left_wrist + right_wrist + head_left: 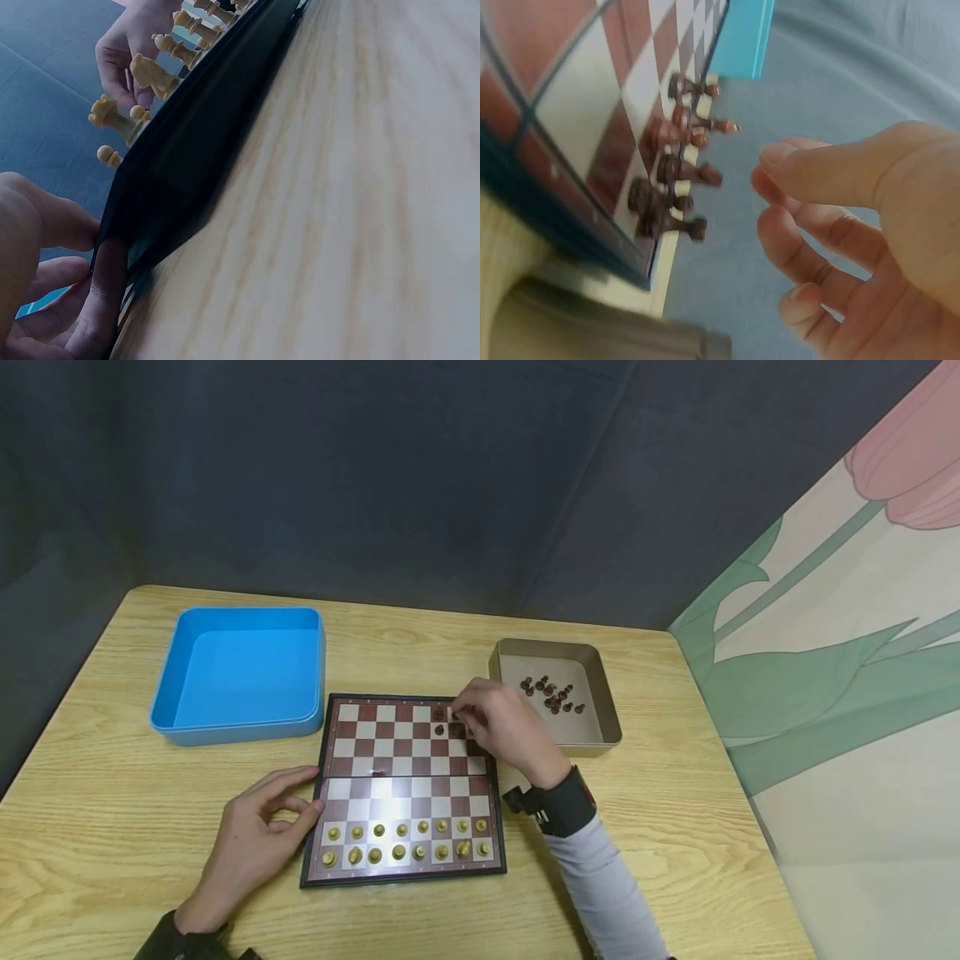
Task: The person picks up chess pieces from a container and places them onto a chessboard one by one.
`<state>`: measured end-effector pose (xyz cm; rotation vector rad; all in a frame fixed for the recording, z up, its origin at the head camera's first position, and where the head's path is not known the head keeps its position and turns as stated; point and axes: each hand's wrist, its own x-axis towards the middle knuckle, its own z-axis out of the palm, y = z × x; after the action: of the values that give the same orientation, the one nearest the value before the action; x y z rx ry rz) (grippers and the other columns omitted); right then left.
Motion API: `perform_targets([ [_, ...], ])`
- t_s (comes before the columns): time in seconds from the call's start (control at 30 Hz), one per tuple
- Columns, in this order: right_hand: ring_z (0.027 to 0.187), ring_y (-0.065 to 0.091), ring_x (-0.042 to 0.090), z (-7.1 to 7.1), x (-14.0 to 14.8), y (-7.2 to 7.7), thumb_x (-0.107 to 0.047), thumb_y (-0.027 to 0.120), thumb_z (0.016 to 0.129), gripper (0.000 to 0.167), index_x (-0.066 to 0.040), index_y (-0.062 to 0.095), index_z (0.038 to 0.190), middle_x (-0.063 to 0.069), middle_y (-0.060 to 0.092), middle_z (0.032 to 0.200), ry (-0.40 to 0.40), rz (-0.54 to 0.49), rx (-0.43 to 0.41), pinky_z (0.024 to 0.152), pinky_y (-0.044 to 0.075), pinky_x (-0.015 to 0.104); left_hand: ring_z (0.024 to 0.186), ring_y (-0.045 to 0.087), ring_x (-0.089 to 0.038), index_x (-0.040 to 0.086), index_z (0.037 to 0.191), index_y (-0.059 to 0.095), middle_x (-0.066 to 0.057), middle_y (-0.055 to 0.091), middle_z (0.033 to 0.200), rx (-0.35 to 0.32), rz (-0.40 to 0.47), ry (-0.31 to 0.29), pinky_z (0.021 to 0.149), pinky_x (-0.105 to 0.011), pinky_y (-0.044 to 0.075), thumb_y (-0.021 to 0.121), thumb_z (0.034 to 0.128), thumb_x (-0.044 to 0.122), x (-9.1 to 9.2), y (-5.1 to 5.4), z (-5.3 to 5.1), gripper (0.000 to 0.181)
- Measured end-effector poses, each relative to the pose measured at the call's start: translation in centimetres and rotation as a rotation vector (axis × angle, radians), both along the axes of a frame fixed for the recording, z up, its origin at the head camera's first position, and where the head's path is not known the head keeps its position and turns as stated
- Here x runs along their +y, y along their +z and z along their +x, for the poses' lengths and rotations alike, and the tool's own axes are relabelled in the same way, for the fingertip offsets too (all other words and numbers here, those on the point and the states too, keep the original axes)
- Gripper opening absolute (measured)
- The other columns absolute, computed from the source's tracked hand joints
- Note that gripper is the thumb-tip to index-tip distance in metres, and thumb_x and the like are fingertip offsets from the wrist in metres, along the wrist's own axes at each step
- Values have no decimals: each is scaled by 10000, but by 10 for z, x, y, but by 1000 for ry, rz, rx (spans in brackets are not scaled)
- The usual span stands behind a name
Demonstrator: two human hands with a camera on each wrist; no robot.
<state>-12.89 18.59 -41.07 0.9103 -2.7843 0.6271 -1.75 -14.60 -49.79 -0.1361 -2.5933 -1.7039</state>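
The chessboard (384, 787) lies flat, with light pieces (398, 852) in two rows along its near side. My left hand (258, 839) touches the board's left edge with thumb and fingertips; the left wrist view shows these fingers (105, 300) against the dark board side (180, 157). Over the board's far right corner is my right hand (502, 727), partly covering dark pieces (439, 730). From the right wrist, several dark pieces (690, 171) stand on the board, and the right hand (855, 225) is just off them, fingers bent loosely, with nothing visible between them.
A beige tray (592, 731) with several loose dark pieces (553, 702) stands right of the board, close to the right hand. An empty blue tray (240, 677) is at the back left. Dark cloth (390, 485) hangs behind the wooden table (675, 777).
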Motion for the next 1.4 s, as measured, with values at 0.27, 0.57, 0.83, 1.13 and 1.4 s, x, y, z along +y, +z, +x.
perform_targets([
  [0.27,811,692,191,-4,18,8,15,758,961,98,-45,817,1012,71,767,997,-52,-69,34,685,579,336,828,725,-3,23,1369,686,-179,680,1276,7,-5,-3,604,-244,641,773,944,-30,0,0,-1,437],
  [0.57,815,679,174,-7,36,13,-1,753,976,97,-54,813,1032,65,754,976,-99,-93,26,702,585,339,830,728,-13,23,1367,685,-183,674,1305,20,-7,-14,621,-242,645,774,939,-41,1,-1,-2,443],
  [0.83,810,677,181,-9,44,17,15,747,973,101,-44,803,1032,75,769,1023,-140,-74,36,687,571,336,830,728,-19,28,1368,686,-188,668,1336,22,-16,-12,650,-248,656,771,937,-45,2,1,-3,446],
  [1.13,743,653,197,-14,67,17,22,762,961,81,-14,800,1022,99,761,947,-188,-130,97,622,526,324,832,722,-3,23,1367,685,-189,666,1344,19,-15,-8,624,-244,647,771,943,-32,1,2,-2,436],
  [1.4,820,671,259,-19,88,16,35,733,967,104,17,798,1046,147,779,1008,-282,-155,80,629,530,349,837,719,0,27,1377,682,-186,659,1353,-4,-16,4,619,-247,645,764,951,-24,0,1,0,437],
])
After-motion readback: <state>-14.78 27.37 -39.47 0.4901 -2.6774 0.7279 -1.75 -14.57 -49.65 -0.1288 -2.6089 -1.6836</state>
